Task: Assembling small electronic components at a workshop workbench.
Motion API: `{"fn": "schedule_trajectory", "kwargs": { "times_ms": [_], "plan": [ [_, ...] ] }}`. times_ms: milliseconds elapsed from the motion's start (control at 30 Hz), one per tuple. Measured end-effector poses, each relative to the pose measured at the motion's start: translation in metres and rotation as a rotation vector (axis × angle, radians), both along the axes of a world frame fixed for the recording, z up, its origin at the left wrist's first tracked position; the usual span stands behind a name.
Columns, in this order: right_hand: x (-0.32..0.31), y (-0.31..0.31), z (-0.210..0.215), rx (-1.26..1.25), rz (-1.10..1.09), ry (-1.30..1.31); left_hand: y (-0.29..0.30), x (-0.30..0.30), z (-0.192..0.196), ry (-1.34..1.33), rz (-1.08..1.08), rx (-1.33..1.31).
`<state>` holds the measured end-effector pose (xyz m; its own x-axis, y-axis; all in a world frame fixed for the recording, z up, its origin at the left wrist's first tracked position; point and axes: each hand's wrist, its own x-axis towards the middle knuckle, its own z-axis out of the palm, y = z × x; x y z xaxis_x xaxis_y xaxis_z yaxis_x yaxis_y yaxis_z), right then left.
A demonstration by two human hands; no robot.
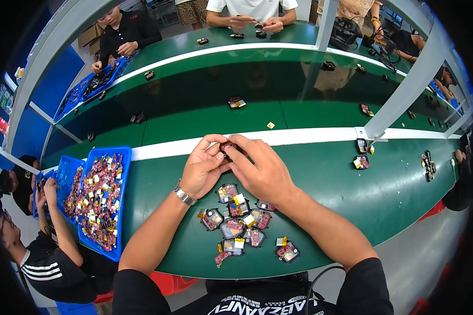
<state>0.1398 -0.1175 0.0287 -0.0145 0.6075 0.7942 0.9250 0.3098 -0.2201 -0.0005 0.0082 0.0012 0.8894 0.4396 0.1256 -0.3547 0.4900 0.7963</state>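
Note:
My left hand (202, 167) and my right hand (260, 168) meet over the green bench and together pinch one small dark electronic part (227, 147) between their fingertips. A metal watch sits on my left wrist. Just below my hands lies a cluster of several small black-framed parts (242, 223) with red boards and yellow tabs, spread on the green bench surface (157, 210).
A blue tray (122, 157) full of similar parts stands at my left, with a second blue tray beside it. A person sits at lower left reaching toward the trays. Other people work across the belt (205, 94). Loose parts (360, 162) lie at right, by a grey post (404, 89).

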Motion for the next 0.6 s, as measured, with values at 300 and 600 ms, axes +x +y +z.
{"fn": "schedule_trajectory", "kwargs": {
  "times_ms": [300, 600],
  "plan": [
    [0.134, 0.047, -0.017, -0.227, -0.446, 0.327, 0.002, 0.010, 0.009, 0.124, 0.127, 0.180],
    [0.078, -0.035, 0.032, -0.828, -0.273, 0.443, -0.002, 0.000, 0.004, 0.255, 0.144, 0.370]
  ]
}}
